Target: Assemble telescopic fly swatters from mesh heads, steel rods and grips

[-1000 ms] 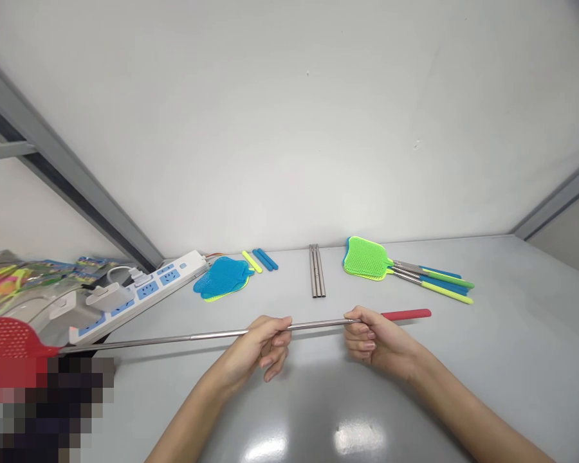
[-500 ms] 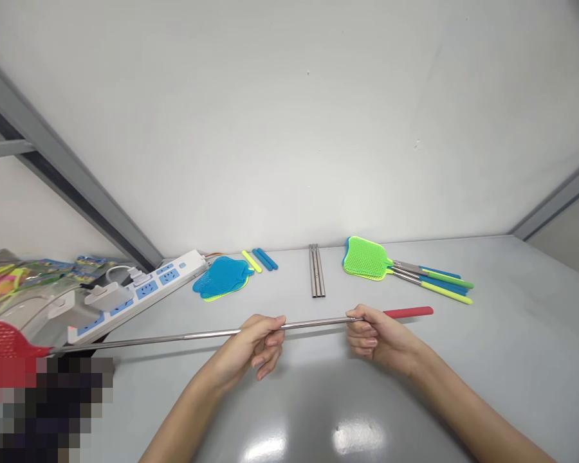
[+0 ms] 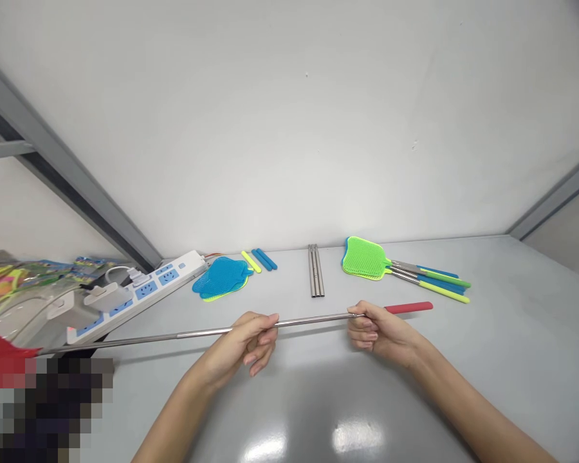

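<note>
A red fly swatter (image 3: 313,320) with a long telescopic metal rod stretches across the view above the table. My left hand (image 3: 248,344) is closed around the middle of its rod, thumb on top and lower fingers loosely curled. Nearer the red handle, my right hand (image 3: 379,328) pinches the rod between thumb and forefinger. The red mesh head lies at the left edge, partly cut off by the frame. Behind my right hand rests a pile of swatters (image 3: 365,258), green, yellow and blue, with rods shortened.
Several metal rods (image 3: 316,270) lie side by side near the wall. Left of them are blue and yellow handles (image 3: 264,258) and loose blue mesh heads (image 3: 222,276). A white power strip (image 3: 157,289) with plugged-in chargers and plastic packaging (image 3: 24,280) occupy the left side.
My left hand has moved slightly left along with the swatter's head, which now reaches further out of view. My right hand stays nearly in place at the rod near the handle.
</note>
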Action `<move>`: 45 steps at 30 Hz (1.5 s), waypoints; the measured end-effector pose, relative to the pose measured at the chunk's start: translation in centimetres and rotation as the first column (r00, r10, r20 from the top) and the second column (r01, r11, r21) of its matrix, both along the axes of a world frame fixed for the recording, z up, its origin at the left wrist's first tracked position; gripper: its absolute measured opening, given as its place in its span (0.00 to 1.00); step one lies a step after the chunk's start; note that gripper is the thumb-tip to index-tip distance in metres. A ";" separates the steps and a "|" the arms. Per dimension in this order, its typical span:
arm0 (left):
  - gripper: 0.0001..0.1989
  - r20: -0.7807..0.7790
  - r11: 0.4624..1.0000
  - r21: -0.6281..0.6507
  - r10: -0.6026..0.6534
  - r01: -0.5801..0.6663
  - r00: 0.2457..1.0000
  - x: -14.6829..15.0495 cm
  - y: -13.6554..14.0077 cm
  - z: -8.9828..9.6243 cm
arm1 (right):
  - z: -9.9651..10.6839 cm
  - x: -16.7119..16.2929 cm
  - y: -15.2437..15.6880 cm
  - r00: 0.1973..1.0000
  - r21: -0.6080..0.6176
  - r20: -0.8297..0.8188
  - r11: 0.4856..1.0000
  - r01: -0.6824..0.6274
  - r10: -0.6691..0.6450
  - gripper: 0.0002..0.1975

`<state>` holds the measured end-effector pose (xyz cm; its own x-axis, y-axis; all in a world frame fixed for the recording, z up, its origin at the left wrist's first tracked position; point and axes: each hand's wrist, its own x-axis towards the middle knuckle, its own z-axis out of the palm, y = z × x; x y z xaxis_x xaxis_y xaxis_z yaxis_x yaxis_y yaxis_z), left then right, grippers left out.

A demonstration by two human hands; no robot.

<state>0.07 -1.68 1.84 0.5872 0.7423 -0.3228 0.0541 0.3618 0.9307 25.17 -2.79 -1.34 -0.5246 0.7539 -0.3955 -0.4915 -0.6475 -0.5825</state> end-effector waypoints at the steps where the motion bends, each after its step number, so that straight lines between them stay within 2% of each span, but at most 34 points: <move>1: 0.19 -0.002 1.000 0.001 -0.001 0.001 1.000 0.0 0.0 0.0 | -0.1 0.0 0.1 1.000 0.000 -0.001 1.000 -0.003 0.003 0.18; 5: 0.19 -0.013 1.000 0.007 0.016 -0.016 1.000 0.2 0.0 -0.3 | -0.5 -0.1 0.1 1.000 0.019 0.000 1.000 0.008 -0.008 0.18; 9: 0.20 -0.046 0.997 0.051 0.067 -0.064 0.997 0.7 -0.1 -0.6 | -0.8 -0.5 -0.1 0.999 0.093 -0.012 0.994 0.053 -0.052 0.19; 21: 0.18 -0.103 0.977 0.171 0.146 -0.127 0.984 2.3 -0.7 -0.2 | 0.0 -1.1 -1.0 0.999 0.246 -0.002 0.968 -0.045 0.047 0.18; 32: 0.21 -0.162 0.978 0.207 0.024 0.010 0.987 3.7 -1.4 -0.7 | -0.5 -2.3 -1.7 0.982 0.346 0.049 0.919 -0.189 0.183 0.18; 37: 0.21 -0.138 0.976 0.208 -0.030 0.059 0.990 3.6 -1.6 -0.3 | -0.3 -2.4 -1.8 0.983 0.350 0.083 0.919 -0.182 0.163 0.19; 45: 0.21 -0.076 0.988 0.128 -0.080 0.089 0.994 3.2 -1.6 0.9 | 0.7 -1.8 -1.6 0.979 0.309 0.162 0.935 -0.173 0.127 0.17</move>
